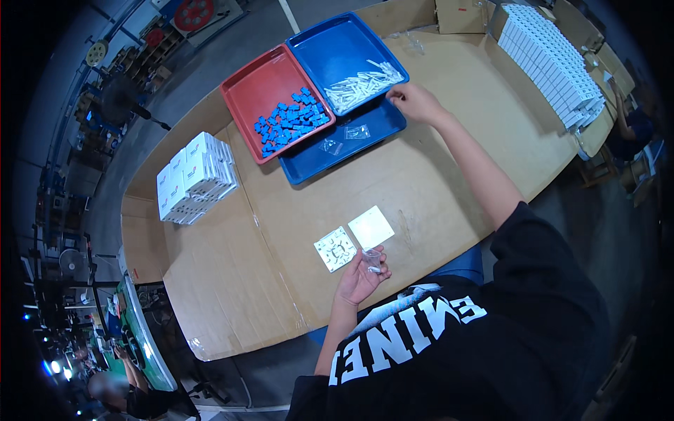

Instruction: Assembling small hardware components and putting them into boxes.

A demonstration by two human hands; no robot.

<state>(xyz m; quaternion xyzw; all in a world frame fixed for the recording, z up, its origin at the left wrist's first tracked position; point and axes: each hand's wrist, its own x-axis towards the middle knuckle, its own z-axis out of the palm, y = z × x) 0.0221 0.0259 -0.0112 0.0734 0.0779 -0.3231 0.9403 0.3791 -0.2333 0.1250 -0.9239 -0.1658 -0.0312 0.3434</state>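
A person's left hand (360,282) cradles a small clear plastic bag (372,261) at the near side of a brown cardboard-covered table (449,189), its fingers loosely curled around the bag, as the right hand (414,103) reaches to the far trays. The right hand's fingers are drawn together at the corner of an upper blue plastic tray (333,45); whether they grip anything cannot be told.

The work looks partway along: the bag seems to have something small and pale inside, too blurred to identify, and it appears not to be closed. Just beyond it lie a square white panel with a moulded pattern (335,250) and a plain square white panel (371,227), side by side and not joined.

The upper tray carries a heap of slim white pieces (361,88) toward its near end. Beside it, a red plastic tray (251,81) holds scattered small bright-blue blocks (289,121). Partly beneath, a lower dark-blue plastic tray (309,158) contains clear plastic packets (357,132). Stacked white square units (196,179) at left and long white rows (551,67) at far right suggest many others are done or waiting; which, the view does not settle.
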